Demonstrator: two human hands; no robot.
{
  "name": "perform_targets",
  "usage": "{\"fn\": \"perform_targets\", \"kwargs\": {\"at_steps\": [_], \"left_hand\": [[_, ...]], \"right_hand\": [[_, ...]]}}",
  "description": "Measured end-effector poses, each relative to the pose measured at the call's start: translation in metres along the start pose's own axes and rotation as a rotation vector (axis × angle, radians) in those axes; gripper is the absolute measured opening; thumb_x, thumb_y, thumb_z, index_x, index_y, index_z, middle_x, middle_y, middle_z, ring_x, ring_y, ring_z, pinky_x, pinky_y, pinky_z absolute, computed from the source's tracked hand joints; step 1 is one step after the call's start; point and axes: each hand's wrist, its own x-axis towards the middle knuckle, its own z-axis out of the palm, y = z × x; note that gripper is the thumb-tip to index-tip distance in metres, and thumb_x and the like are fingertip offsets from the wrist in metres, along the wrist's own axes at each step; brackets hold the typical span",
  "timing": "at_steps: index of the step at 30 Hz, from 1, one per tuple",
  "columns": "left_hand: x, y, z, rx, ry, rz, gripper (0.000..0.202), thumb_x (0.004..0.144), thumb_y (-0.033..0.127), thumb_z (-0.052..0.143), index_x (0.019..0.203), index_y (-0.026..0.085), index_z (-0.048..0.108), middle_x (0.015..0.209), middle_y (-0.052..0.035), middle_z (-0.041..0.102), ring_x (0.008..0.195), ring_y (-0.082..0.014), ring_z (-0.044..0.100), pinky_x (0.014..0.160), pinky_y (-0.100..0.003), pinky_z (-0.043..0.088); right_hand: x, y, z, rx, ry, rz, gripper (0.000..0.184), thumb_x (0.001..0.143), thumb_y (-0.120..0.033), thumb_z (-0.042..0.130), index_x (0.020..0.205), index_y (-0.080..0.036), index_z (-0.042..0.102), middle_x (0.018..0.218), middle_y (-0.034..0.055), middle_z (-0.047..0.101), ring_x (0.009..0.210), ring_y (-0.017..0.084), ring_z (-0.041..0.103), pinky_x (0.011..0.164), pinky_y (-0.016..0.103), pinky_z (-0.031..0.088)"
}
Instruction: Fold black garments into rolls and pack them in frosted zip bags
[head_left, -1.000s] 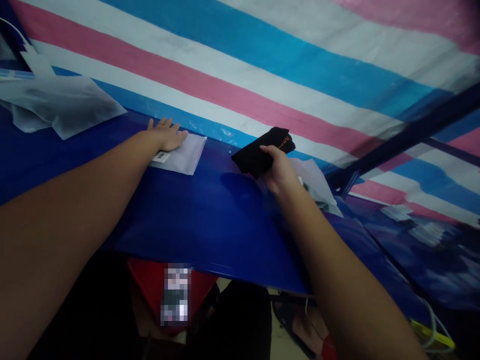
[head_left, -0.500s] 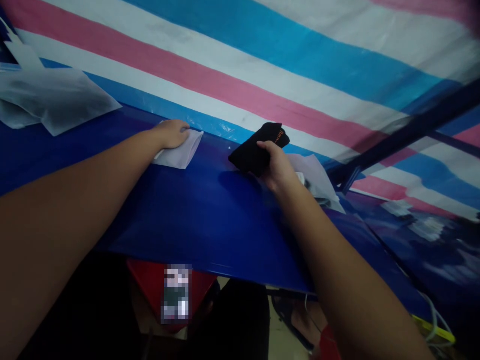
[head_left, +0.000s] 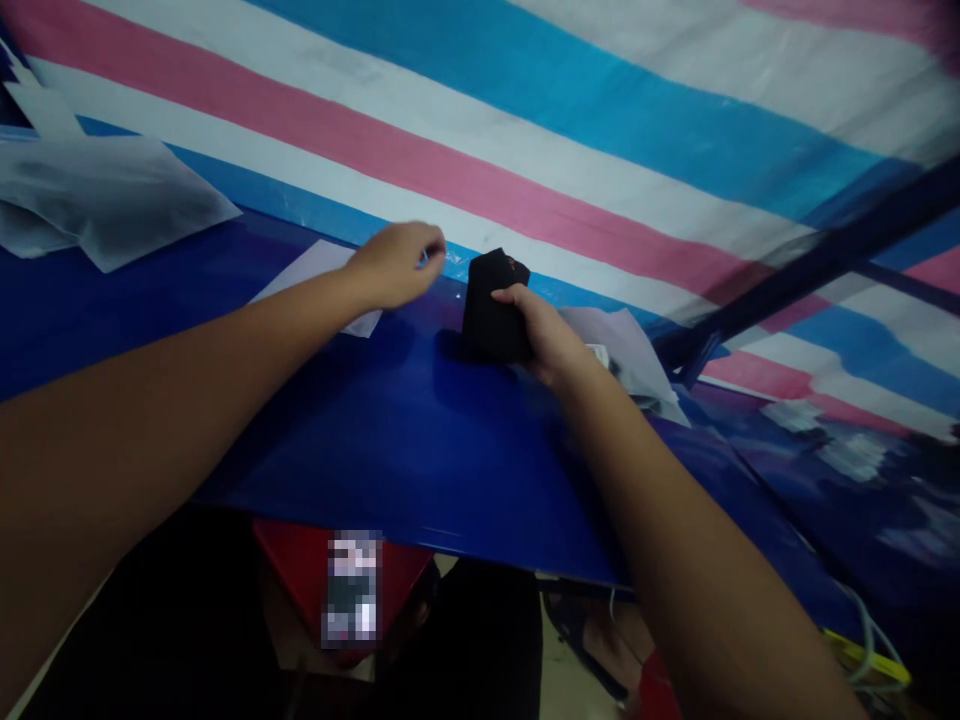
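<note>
My right hand (head_left: 546,330) grips a folded black fabric item (head_left: 493,315) with small orange lettering near its top edge, thumb across the front. It is held nearly upright over the blue table. Off to the left, my left hand (head_left: 401,263) is raised with loosely curled fingers. A gap shows between thumb and fingers, and nothing is seen in them. Partly hidden under the left wrist lies a frosted white plastic bag (head_left: 307,262) on the table. Behind my right wrist rests another frosted bag (head_left: 634,350) with something dark inside.
More frosted bags (head_left: 150,200) lie at the table's far left. A striped plastic sheet (head_left: 450,120) hangs behind the blue table (head_left: 390,440). Dark metal bars (head_left: 810,265) cross at right. Below the front edge is a red stool (head_left: 292,560) with a blurred-out object on it.
My left hand has lifted off the frosted bag and moved right toward the black item. My right hand has turned the black item more upright.
</note>
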Motion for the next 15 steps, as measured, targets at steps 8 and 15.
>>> {"fn": "perform_targets", "kwargs": {"at_steps": [8,15], "left_hand": [[-0.005,-0.014,0.009,0.224,-0.361,-0.133,0.022,0.077,0.016,0.061,0.092,0.026,0.073,0.096,-0.0089,0.077,0.088,-0.0294,0.07,0.075,-0.037,0.049],[-0.002,-0.037,0.003,-0.002,-0.268,-0.241,0.014,0.076,0.016,0.065,0.073,0.028,0.071,0.091,-0.007,0.078,0.097,-0.0313,0.07,0.092,-0.041,0.049]], "right_hand": [[-0.011,-0.011,-0.004,-0.345,0.024,-0.212,0.036,0.074,-0.043,0.082,0.104,-0.024,0.075,0.099,0.0078,0.078,0.09,0.033,0.073,0.081,0.049,0.063],[-0.028,-0.024,-0.003,-0.722,-0.181,-0.608,0.055,0.077,-0.037,0.08,0.13,-0.025,0.076,0.126,0.0065,0.078,0.113,0.036,0.071,0.101,0.05,0.056]]}}
